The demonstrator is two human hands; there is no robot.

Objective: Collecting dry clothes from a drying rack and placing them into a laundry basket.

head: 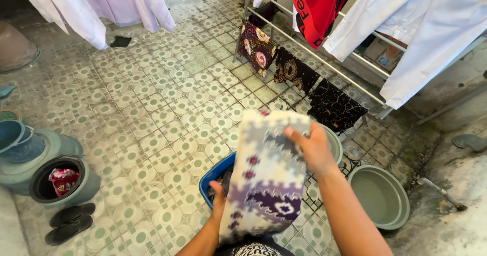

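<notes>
I hold a patterned cloth [264,175], pale with purple and maroon shapes, up over a blue tub [215,175]. My right hand [312,147] grips the cloth's upper edge. My left hand [219,197] holds its lower left side, partly hidden behind the fabric. The blue tub sits on the tiled floor right below the cloth, and its inside is mostly hidden.
A metal drying rack [324,63] with dark patterned cloths, a red garment and white shirts stands at the right. A grey-green basin [380,195] lies at the lower right. Buckets [58,182] and black sandals [68,223] stand at the left. White shirts [101,7] hang at the top left.
</notes>
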